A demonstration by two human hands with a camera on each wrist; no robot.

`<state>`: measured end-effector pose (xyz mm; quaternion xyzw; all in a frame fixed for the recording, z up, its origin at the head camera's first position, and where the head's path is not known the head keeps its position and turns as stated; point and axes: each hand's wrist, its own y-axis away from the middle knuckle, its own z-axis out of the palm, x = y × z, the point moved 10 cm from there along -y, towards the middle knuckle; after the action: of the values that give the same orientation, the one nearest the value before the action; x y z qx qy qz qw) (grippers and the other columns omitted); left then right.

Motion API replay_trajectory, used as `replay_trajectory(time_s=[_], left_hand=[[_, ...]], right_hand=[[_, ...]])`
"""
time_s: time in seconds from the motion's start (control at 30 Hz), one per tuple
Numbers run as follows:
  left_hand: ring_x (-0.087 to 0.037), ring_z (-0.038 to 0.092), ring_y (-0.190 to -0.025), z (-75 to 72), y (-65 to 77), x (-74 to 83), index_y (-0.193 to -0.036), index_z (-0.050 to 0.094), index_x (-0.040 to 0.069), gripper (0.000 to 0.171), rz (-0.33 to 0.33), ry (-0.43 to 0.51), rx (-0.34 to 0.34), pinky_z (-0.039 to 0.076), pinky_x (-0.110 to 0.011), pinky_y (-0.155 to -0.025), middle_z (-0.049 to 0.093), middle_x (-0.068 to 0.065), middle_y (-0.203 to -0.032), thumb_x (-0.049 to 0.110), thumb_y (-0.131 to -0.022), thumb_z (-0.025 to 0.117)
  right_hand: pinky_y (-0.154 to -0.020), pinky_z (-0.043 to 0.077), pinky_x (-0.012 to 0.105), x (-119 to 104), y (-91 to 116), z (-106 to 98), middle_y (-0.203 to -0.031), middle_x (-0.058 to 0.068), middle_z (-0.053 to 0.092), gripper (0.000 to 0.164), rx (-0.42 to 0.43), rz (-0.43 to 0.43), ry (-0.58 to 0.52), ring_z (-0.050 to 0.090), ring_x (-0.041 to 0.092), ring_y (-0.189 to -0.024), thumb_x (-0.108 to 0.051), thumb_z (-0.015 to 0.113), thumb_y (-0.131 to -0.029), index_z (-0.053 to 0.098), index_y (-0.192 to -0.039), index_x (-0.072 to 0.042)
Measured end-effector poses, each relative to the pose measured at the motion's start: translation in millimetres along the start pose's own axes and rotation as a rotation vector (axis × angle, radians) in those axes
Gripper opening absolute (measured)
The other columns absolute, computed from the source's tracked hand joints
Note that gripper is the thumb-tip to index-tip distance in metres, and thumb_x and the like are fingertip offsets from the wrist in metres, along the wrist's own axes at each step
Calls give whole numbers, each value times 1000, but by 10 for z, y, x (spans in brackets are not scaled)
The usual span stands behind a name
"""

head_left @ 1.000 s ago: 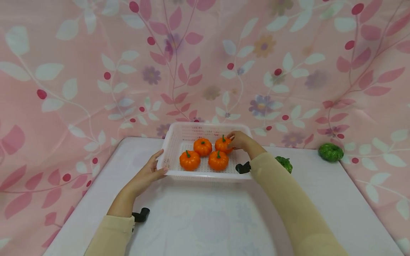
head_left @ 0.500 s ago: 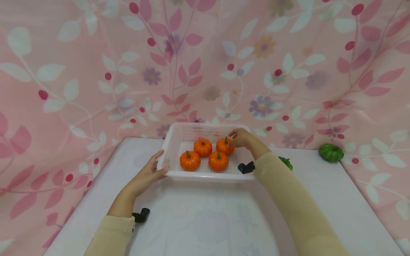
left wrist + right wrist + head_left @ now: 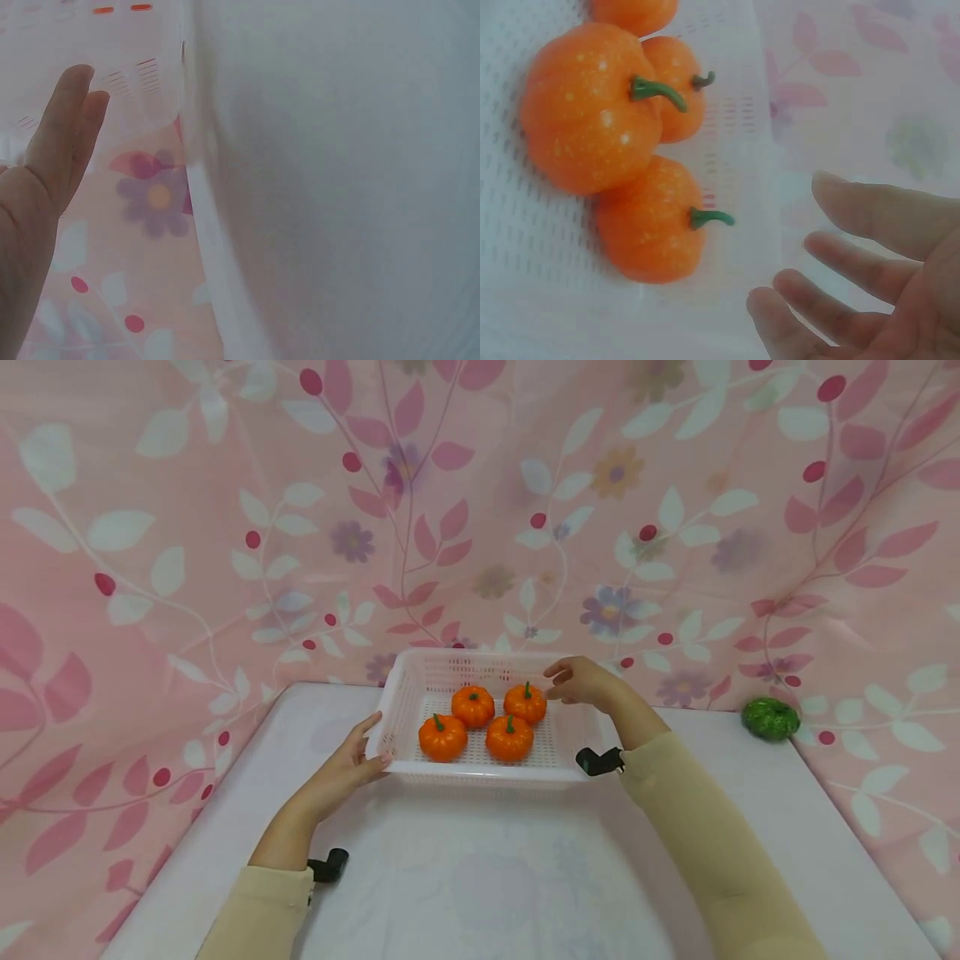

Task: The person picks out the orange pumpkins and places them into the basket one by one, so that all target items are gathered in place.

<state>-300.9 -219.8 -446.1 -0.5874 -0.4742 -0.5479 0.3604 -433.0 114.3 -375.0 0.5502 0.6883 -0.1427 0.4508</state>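
Note:
A white plastic basket (image 3: 480,770) stands at the back of the table, with several small orange pumpkins inside, all with green stems. At its left front corner, my left hand (image 3: 345,772) grips the rim, thumb on the front edge. Two of its fingers (image 3: 71,120) lie along the outer wall in the left wrist view. My right hand (image 3: 588,683) hovers over the basket's right end with loosely bent, spread fingers and holds nothing. Nearest to it is the back right pumpkin (image 3: 525,704); the right wrist view shows a gap between that pumpkin (image 3: 652,221) and the fingertips.
A dark green, wrinkled vegetable-like thing (image 3: 771,719) lies at the table's far right corner. The white-covered table (image 3: 480,877) ends against a pink floral curtain (image 3: 480,527) close behind the basket.
My right hand has let go of the back right pumpkin and moved right, away from it. A second green thing is now hidden behind my right sleeve. The left hand keeps its place.

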Motion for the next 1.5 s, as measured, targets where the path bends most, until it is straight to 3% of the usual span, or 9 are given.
replay_trajectory(time_s=[0.37,0.57,1.13,1.33,1.5], left_hand=[[-23,55,-119,-18,16,-19,-162,4,25,86,14,-11,-2,47,-35,-103,34,-30,-149,19,-100,64],[-25,57,-118,-28,32,-39,-161,5,27,87,6,-8,8,48,-33,-102,36,-28,-149,21,-99,65],[-23,57,-116,-12,7,-42,-161,5,27,84,18,-8,12,50,-30,-99,36,-28,-150,16,-100,62],[-22,57,-116,-11,-19,-45,-162,5,24,82,37,-4,16,50,-29,-99,36,-29,-149,12,-101,59],[-23,56,-117,3,-8,-31,-162,6,23,81,44,-15,24,50,-29,-99,37,-29,-148,10,-102,58]], right_hand=[[-107,42,53,31,333,-78,-138,22,51,51,-2,-30,82,58,41,-119,-24,70,-95,53,-139,-4],[-104,46,50,33,488,-86,-133,20,53,50,14,-91,107,58,35,-116,-25,71,-95,55,-137,-2],[-99,49,51,232,970,-119,-128,18,58,45,107,-154,85,59,34,-115,-30,67,-97,59,-130,-1],[-95,52,48,339,1095,-180,-126,17,61,42,181,-186,76,60,34,-111,-31,67,-98,61,-126,-1],[-93,52,46,485,1192,-232,-129,17,60,43,242,-156,73,60,33,-113,-34,66,-98,61,-126,-1]])
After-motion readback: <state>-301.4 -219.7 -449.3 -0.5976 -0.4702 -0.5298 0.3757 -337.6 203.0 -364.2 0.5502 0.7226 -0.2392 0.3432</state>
